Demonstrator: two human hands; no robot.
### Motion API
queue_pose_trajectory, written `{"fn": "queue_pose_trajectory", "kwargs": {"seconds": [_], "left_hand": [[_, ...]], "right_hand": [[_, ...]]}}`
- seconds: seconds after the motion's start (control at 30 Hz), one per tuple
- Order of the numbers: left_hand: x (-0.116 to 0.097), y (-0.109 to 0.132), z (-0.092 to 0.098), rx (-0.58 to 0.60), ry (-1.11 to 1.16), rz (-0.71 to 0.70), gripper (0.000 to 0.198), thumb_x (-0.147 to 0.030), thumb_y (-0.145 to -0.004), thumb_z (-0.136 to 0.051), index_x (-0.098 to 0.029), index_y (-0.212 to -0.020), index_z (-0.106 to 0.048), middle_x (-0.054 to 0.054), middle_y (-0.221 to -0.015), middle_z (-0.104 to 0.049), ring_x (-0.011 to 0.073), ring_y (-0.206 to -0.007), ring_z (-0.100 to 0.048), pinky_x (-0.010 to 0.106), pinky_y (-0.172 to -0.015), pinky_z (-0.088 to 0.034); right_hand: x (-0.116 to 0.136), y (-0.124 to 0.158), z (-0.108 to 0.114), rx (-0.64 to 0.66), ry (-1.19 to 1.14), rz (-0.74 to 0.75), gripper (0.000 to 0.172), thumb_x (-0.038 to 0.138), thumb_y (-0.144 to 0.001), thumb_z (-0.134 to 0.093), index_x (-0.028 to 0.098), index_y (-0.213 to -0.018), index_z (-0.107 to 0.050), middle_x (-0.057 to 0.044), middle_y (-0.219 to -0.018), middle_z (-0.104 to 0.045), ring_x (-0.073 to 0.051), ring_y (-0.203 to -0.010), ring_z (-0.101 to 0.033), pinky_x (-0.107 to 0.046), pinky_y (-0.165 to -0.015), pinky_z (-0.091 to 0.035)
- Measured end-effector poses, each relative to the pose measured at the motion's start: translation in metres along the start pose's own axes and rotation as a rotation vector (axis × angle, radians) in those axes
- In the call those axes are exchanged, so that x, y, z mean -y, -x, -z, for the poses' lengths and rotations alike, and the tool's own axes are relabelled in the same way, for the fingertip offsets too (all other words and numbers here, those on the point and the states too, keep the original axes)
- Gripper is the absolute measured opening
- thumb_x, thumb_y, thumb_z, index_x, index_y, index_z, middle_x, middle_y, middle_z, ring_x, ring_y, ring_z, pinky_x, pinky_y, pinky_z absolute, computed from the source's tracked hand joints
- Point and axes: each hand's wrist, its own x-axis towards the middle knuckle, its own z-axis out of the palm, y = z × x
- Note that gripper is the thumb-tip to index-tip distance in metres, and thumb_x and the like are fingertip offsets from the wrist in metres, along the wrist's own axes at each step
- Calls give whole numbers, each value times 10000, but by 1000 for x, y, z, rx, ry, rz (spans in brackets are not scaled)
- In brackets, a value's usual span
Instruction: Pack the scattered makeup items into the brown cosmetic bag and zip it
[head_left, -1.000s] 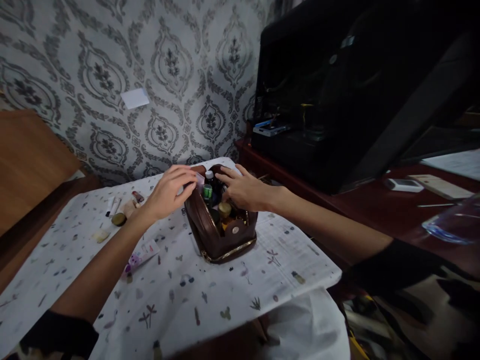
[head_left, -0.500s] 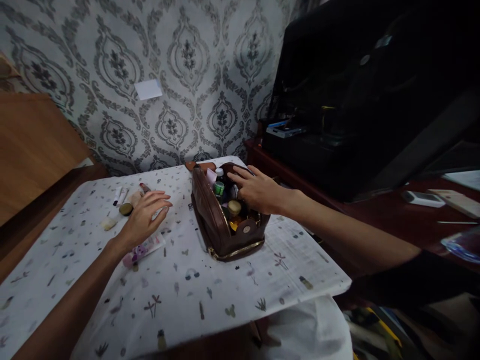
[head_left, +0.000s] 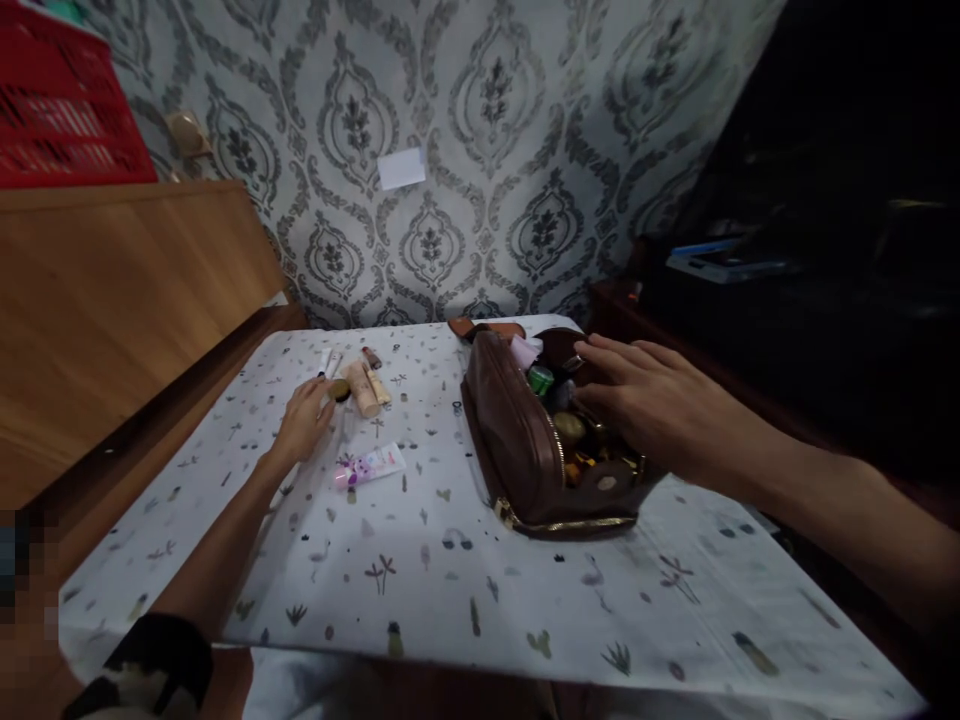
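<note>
My left hand [head_left: 304, 420] rests low over the patterned tablecloth, fingers stretched out beside a small round dark-gold container [head_left: 340, 390]; what lies under the palm is hidden. A beige cosmetic tube [head_left: 363, 390] lies just right of that container. Nearer me is a pink-and-white tube [head_left: 369, 466] with purple print. The brown toiletry bag [head_left: 510, 430] stands unzipped, with a green-capped bottle [head_left: 540, 380], a pale pink item [head_left: 526, 350] and a round gold-lidded container [head_left: 568, 428] inside. My right hand [head_left: 637, 395] is open at the bag's right rim, partly covering its opening.
The white patterned tablecloth [head_left: 420, 590] covers the table, against a damask-papered wall. A brown strap-like piece [head_left: 487, 328] lies behind the bag. At left are a wooden panel [head_left: 135, 270] and a red basket [head_left: 67, 100]; a large dark screen [head_left: 847, 160] stands right.
The view has swung left, so the bag sits farther right in it. My left hand has moved left, off the beige tube to the round container's side. My right hand stays at the bag.
</note>
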Motion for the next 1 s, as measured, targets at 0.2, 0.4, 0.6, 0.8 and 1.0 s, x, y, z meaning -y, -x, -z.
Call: {"fn": "queue_pose_trajectory", "kwargs": {"seconds": [0.2, 0.4, 0.6, 0.8, 1.0], "left_hand": [[8, 5, -18, 40, -69, 92, 479, -286, -999, -396, -150, -1438, -530, 165, -1549, -490, 335, -1469, -400, 546, -1187, -377], [-7, 9, -16, 179, -274, 117, 472, -299, -1028, -386, -285, -1484, -509, 129, -1645, -364, 398, -1522, -296, 711, -1121, -347], [-22, -2, -7, 110, -350, 115, 428, -300, -1036, -373, -194, -1390, -588, 188, -1591, -426, 389, -1490, -345, 666, -1141, -337], [-56, -32, -28, 323, -311, -193, 387, -349, -1050, -399, -184, -1337, -600, 186, -1494, -539, 361, -1493, -335, 686, -1162, -254], [-79, -44, -40, 412, -275, -260, 388, -371, -1044, -414, -129, -1223, -659, 228, -1252, -668, 407, -1357, -490, 735, -1108, -281]], "right_hand": [[75, -19, 23, -355, -216, -4, 273, 105, -954, -487, 188, -1073, -718, -150, -1227, -697, -296, -1155, -641, -458, -938, -548], [175, -42, -15, -338, -627, 177, 286, -27, -853, -508, 172, -913, -705, -111, -1091, -735, -245, -1123, -630, -379, -919, -567], [203, -68, -87, -261, -982, -6, 315, -31, -799, -528, 174, -918, -735, -101, -1008, -729, -234, -997, -648, -383, -858, -575], [213, -64, -113, -265, -1166, -142, 371, -40, -808, -499, 199, -958, -741, -72, -948, -731, -218, -964, -646, -371, -859, -554], [214, -51, -116, -245, -1185, -231, 344, -57, -794, -513, 180, -927, -723, -63, -890, -721, -206, -914, -650, -339, -848, -536]]}}
